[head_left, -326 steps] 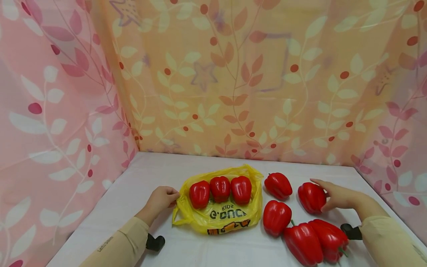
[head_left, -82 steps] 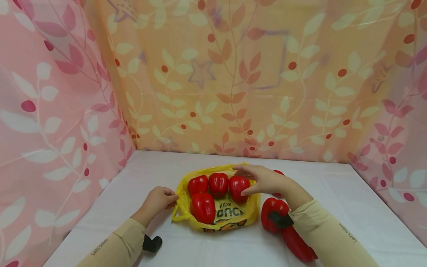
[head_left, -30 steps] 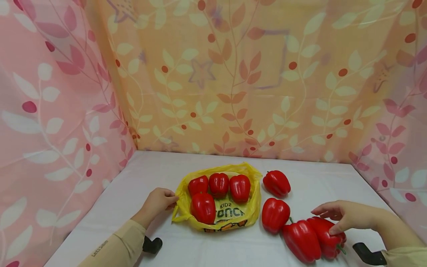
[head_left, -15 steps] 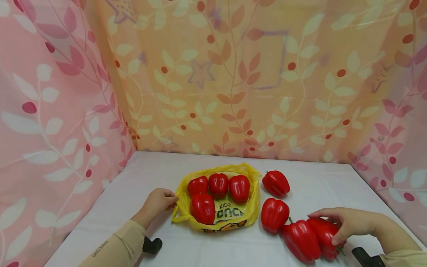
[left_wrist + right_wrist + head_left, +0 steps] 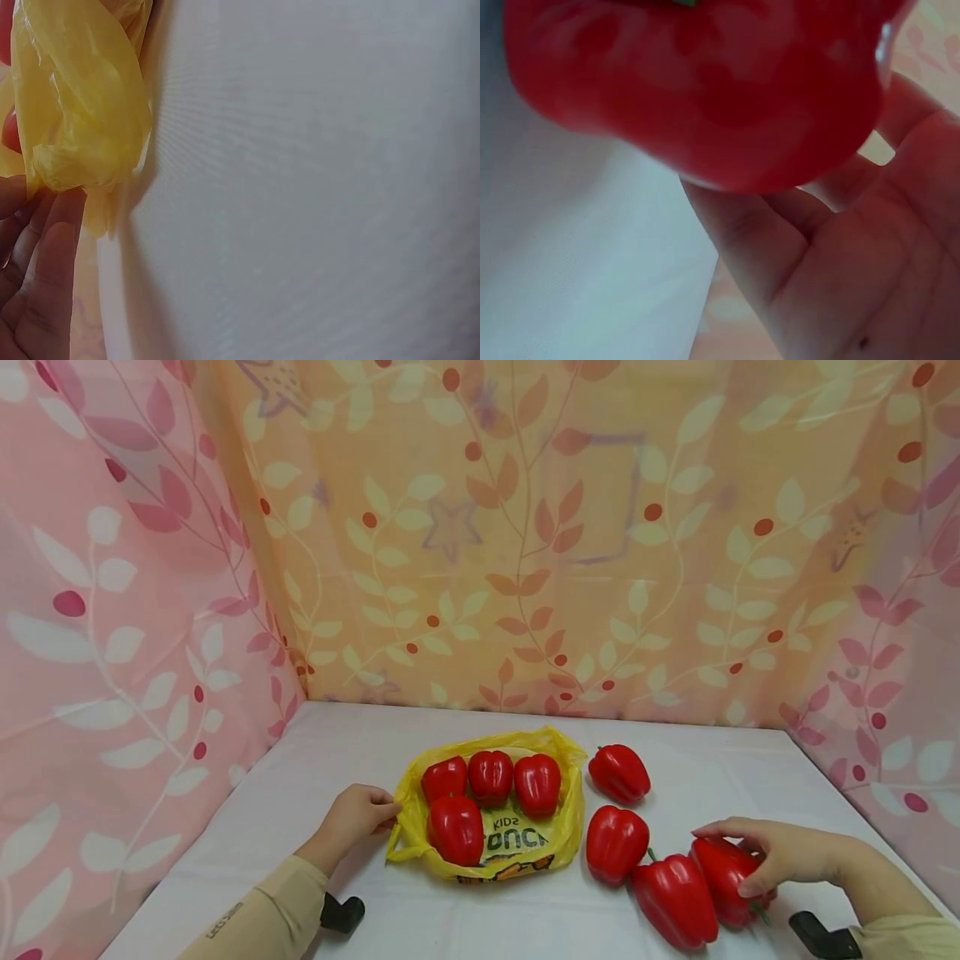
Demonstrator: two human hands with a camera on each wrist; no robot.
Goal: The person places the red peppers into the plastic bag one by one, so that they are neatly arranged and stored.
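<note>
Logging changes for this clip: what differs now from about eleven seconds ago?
The yellow plastic bag now holds four red bell peppers, not three. The pepper the right hand had reached has left its spot; the hand moved toward the person and grips the near-right pepper. The left hand still pinches the bag's left edge; three loose peppers stayed put.

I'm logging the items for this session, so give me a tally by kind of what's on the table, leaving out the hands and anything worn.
Yellow plastic bag: 1
Red peppers: 8 (4 in the bag, 4 outside it)
Total: 9
</note>
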